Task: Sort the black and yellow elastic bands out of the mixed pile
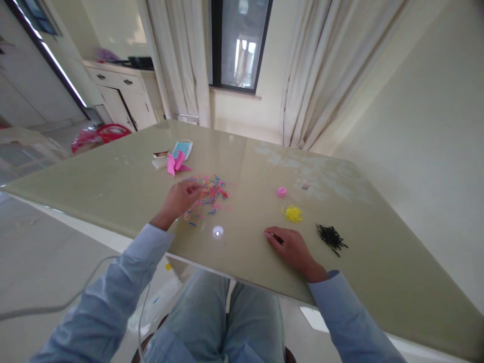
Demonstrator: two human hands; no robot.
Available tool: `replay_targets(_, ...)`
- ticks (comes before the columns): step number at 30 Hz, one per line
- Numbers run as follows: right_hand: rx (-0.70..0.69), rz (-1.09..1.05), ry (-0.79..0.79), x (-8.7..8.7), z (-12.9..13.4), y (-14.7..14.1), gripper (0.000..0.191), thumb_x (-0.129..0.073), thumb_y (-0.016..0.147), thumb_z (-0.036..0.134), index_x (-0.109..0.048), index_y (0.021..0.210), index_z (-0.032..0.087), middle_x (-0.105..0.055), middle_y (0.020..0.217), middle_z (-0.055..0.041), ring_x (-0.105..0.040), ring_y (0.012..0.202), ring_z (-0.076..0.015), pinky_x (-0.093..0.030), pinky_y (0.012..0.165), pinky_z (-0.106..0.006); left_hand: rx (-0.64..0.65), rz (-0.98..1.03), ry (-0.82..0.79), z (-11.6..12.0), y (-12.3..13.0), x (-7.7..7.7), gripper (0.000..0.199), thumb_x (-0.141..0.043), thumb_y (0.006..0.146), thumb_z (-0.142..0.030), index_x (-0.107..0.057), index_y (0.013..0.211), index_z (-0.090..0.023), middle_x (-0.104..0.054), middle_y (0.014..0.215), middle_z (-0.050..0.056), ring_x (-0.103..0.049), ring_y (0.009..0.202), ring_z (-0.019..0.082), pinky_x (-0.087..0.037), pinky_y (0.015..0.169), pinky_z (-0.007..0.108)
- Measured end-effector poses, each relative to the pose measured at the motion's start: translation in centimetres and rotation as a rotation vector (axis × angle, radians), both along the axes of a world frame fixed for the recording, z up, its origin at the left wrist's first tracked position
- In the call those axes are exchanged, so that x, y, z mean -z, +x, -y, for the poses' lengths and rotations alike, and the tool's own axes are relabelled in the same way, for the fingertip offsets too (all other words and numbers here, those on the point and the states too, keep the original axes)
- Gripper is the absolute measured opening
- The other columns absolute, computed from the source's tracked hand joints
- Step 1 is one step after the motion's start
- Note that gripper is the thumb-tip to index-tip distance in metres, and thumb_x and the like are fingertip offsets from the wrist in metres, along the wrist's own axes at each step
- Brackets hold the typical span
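A loose scatter of small multicoloured rubber bands (215,190) lies on the glossy table (242,222). My left hand (180,197) reaches in from its left edge, thumb and fingers drawn together over the bands; whatever is between the fingertips is too small to make out. My right hand (289,246) rests on the tabletop near the front, its fingers curled in with the thumb against them, and their contents are hidden. Beyond it sits a little heap of yellow rubber bands (293,214). To its right is a heap of black rubber bands (330,237).
A pink band bundle (281,191) and a small clear item (305,185) lie behind the yellow heap. Past the scatter are a pink folded piece (177,163) and a blue face mask (183,147). A cable (56,308) hangs at the lower left.
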State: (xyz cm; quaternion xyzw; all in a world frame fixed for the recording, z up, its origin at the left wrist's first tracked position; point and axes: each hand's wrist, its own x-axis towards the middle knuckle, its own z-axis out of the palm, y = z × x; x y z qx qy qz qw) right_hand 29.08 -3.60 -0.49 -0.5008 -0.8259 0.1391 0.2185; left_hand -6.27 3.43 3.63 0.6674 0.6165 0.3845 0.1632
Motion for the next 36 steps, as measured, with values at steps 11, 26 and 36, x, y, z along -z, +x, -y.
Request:
replay_targets(11,0.008,0.001,-0.006,-0.1,-0.1,0.0,0.029,-0.049,0.095,0.036,-0.074,0.097,0.022,-0.078,0.091,-0.0048,-0.072,0.077,-0.0194,-0.051,0.071,-0.028,0.043,-0.606,-0.233,-4.5,1.7,0.0,0.032,-0.052,0.08,-0.029,-0.08,0.084,-0.014,-0.076,0.084,0.015,-0.067,0.076,0.025,-0.046,0.068,0.029)
replay_targets(26,0.004,0.002,-0.003,-0.1,-0.1,0.0,0.028,-0.049,0.096,0.036,-0.074,0.097,0.022,-0.078,0.091,-0.0043,-0.072,0.078,-0.0191,-0.051,0.072,-0.028,0.033,-0.694,-0.183,-4.7,1.6,0.8,0.037,-0.046,0.088,-0.029,-0.077,0.088,-0.01,-0.073,0.092,0.019,-0.066,0.084,0.025,-0.046,0.073,0.031)
replay_targets(36,0.006,-0.006,-0.009,0.0,-0.2,0.1,0.029,-0.048,0.095,0.037,-0.073,0.096,0.022,-0.078,0.09,-0.0038,-0.072,0.076,-0.0189,-0.051,0.07,-0.028,0.116,-0.705,-0.214,-5.1,0.3,0.7,0.028,-0.053,0.08,-0.027,-0.079,0.089,-0.017,-0.071,0.087,0.013,-0.066,0.082,0.025,-0.047,0.071,0.031)
